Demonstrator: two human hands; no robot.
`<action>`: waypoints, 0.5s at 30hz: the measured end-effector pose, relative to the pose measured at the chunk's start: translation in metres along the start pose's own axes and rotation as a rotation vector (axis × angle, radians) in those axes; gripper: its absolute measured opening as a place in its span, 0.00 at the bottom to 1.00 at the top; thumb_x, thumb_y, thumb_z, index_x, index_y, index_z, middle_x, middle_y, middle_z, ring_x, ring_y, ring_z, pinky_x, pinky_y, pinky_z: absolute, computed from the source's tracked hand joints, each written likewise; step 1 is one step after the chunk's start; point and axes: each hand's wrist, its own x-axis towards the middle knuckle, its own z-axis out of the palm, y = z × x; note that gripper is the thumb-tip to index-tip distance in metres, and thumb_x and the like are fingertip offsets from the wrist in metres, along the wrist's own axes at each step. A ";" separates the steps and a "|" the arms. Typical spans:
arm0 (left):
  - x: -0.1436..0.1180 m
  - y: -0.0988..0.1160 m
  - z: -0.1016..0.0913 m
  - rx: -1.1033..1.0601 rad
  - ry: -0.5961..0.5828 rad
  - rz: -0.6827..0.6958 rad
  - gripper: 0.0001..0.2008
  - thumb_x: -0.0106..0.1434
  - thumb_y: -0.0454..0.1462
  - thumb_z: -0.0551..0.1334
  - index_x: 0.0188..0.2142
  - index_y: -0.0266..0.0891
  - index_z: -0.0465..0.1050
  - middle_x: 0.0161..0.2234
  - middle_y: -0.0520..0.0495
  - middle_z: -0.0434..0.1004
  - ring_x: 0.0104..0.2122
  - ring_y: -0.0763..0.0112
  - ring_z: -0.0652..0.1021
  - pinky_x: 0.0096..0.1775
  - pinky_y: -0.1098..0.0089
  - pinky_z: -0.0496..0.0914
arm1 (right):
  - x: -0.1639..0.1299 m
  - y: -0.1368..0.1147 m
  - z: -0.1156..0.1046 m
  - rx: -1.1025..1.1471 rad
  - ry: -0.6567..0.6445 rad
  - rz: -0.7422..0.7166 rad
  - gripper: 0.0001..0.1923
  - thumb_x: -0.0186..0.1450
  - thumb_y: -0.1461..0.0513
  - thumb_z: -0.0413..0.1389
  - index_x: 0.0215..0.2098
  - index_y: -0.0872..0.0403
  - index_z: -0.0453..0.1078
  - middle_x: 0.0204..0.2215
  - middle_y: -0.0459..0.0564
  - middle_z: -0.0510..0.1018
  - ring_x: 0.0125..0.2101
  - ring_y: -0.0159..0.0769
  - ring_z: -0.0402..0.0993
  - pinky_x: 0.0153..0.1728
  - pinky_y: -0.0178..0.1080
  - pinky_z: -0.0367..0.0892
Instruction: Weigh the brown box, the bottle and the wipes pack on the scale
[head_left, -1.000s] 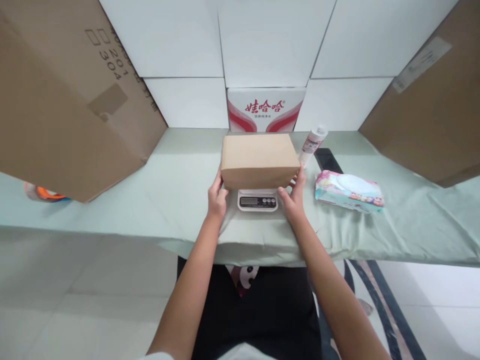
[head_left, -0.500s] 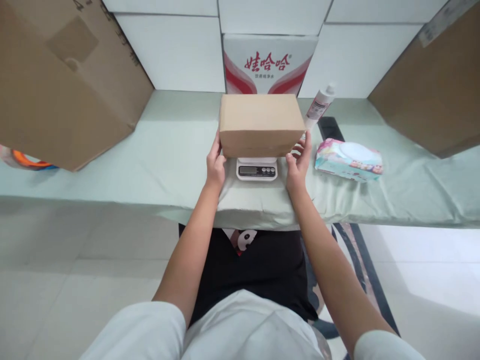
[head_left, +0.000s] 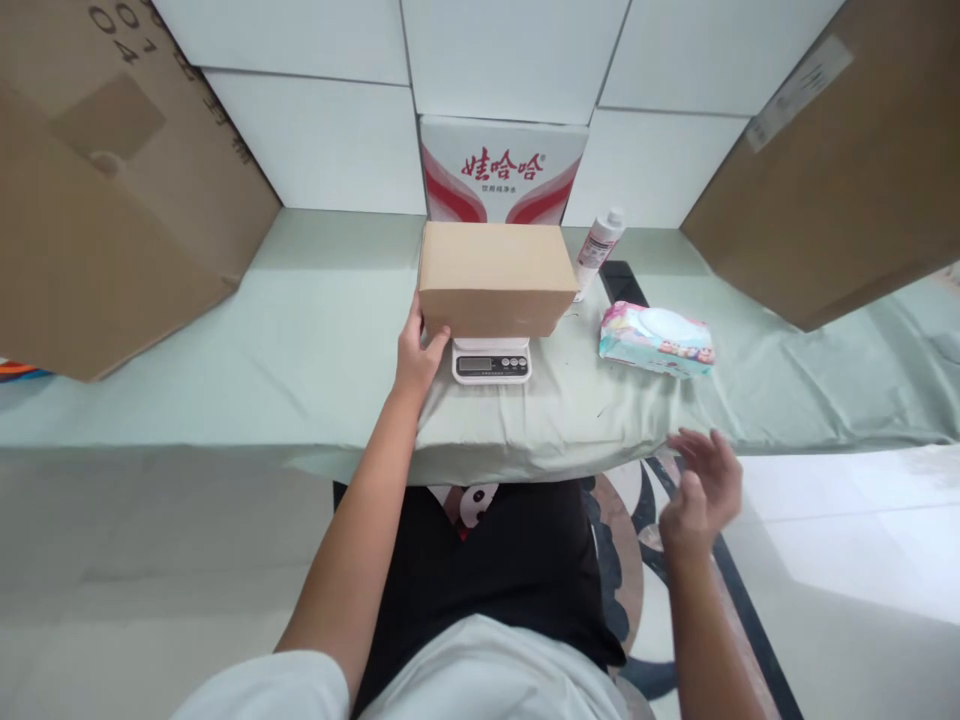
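Observation:
A plain brown cardboard box rests on a small white kitchen scale, whose dark display and buttons show in front. My left hand grips the box's front left corner, thumb on the front face and fingers along the side, partly hidden. Off to the right, my right hand hangs by the table's front edge, away from the box. Its fingers are apart, slightly blurred, and nothing is in it.
A white bottle and a black phone-like slab lie right of the box, with a wipes pack nearer me. Large cartons flank the green-clothed table, left and right. Behind stands a red-and-white carton.
My right hand has let go of the box and moved right and toward me, past the table edge. My left hand stays on the box. The view has shifted slightly.

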 end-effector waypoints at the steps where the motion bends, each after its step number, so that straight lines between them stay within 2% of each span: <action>1: 0.000 0.001 0.001 0.009 0.005 -0.004 0.42 0.68 0.55 0.67 0.76 0.47 0.58 0.71 0.41 0.70 0.71 0.51 0.70 0.73 0.54 0.65 | -0.006 0.002 -0.017 -0.051 -0.001 0.033 0.30 0.67 0.52 0.63 0.65 0.50 0.73 0.51 0.56 0.82 0.47 0.48 0.82 0.56 0.59 0.74; 3: 0.000 0.004 0.001 0.020 0.013 -0.011 0.44 0.66 0.55 0.69 0.75 0.46 0.59 0.70 0.39 0.71 0.70 0.51 0.72 0.71 0.53 0.67 | -0.011 0.004 -0.038 -0.111 -0.015 0.083 0.28 0.67 0.52 0.63 0.64 0.51 0.74 0.51 0.56 0.82 0.48 0.49 0.82 0.57 0.60 0.74; 4: 0.000 0.005 0.001 0.026 0.016 -0.013 0.44 0.66 0.56 0.69 0.75 0.45 0.59 0.70 0.38 0.71 0.70 0.50 0.72 0.71 0.53 0.67 | -0.012 0.004 -0.041 -0.115 -0.020 0.097 0.28 0.67 0.52 0.63 0.63 0.51 0.75 0.51 0.56 0.82 0.49 0.49 0.82 0.57 0.61 0.74; 5: -0.001 0.005 0.001 0.032 0.019 -0.012 0.44 0.66 0.56 0.69 0.75 0.45 0.60 0.70 0.38 0.71 0.70 0.50 0.71 0.71 0.52 0.67 | -0.010 0.003 -0.039 -0.100 -0.025 0.101 0.27 0.68 0.52 0.63 0.63 0.51 0.75 0.51 0.56 0.83 0.50 0.50 0.82 0.57 0.61 0.74; 7: -0.001 0.006 0.000 0.042 0.023 -0.009 0.43 0.66 0.56 0.69 0.74 0.46 0.61 0.70 0.38 0.70 0.70 0.50 0.71 0.71 0.52 0.67 | -0.004 0.001 -0.021 -0.036 -0.059 0.093 0.26 0.68 0.52 0.63 0.63 0.50 0.74 0.53 0.57 0.83 0.52 0.52 0.82 0.58 0.61 0.74; 9: 0.000 0.007 0.000 0.046 0.024 -0.012 0.43 0.66 0.56 0.69 0.74 0.46 0.61 0.70 0.38 0.71 0.70 0.50 0.71 0.71 0.51 0.67 | 0.007 -0.002 0.012 0.040 -0.150 0.090 0.27 0.70 0.52 0.62 0.65 0.48 0.72 0.57 0.58 0.81 0.56 0.53 0.81 0.59 0.61 0.74; 11: 0.000 0.006 0.000 0.043 0.026 -0.022 0.43 0.66 0.57 0.69 0.75 0.46 0.60 0.70 0.38 0.71 0.70 0.50 0.71 0.72 0.51 0.67 | 0.020 -0.002 0.056 0.091 -0.280 0.105 0.29 0.71 0.51 0.61 0.68 0.44 0.68 0.63 0.58 0.77 0.62 0.53 0.77 0.62 0.61 0.73; 13: 0.000 0.006 0.001 0.044 0.020 -0.027 0.44 0.67 0.56 0.68 0.75 0.46 0.59 0.71 0.38 0.70 0.71 0.50 0.71 0.72 0.50 0.65 | 0.034 0.001 0.103 0.110 -0.391 0.139 0.35 0.70 0.48 0.62 0.72 0.41 0.62 0.70 0.56 0.70 0.69 0.54 0.69 0.67 0.62 0.68; 15: -0.001 0.006 0.002 0.044 -0.001 -0.026 0.42 0.69 0.55 0.67 0.76 0.47 0.58 0.73 0.40 0.67 0.72 0.50 0.69 0.74 0.50 0.62 | 0.050 0.005 0.148 0.137 -0.447 0.179 0.43 0.67 0.44 0.63 0.76 0.39 0.55 0.75 0.55 0.63 0.74 0.56 0.61 0.71 0.65 0.61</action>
